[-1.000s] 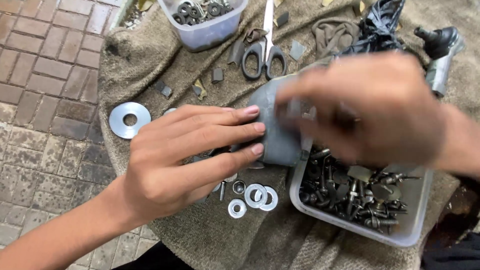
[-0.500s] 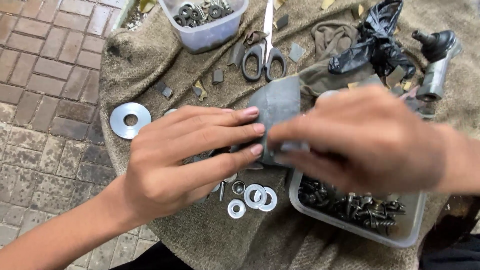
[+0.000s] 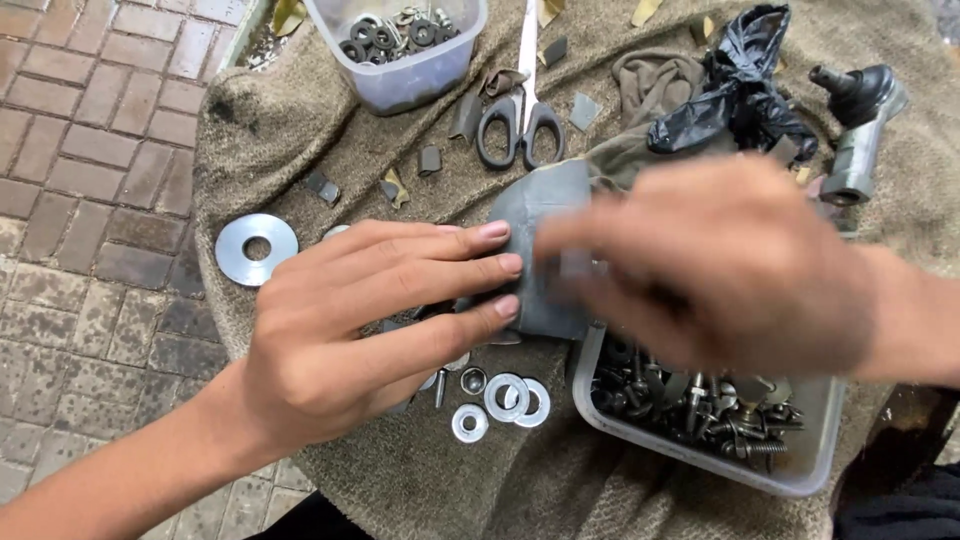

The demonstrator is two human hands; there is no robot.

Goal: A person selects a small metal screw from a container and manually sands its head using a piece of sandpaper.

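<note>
Head view: left hand [image 3: 370, 320] flat, fingers extended, pressing on grey rubber sheet [image 3: 540, 225] at centre of cloth-covered bench [image 3: 300, 130]. Right hand [image 3: 715, 265] blurred over same sheet's right side; grip can't tell. Below sheet: small washers [image 3: 505, 400], tray of bolts [image 3: 700, 410] at right. Large washer [image 3: 256, 249] at left, scissors [image 3: 520, 125] and tub of washers [image 3: 400, 50] above.

Washers [image 3: 505, 400] lie left of the bolt tray [image 3: 800, 470]
</note>
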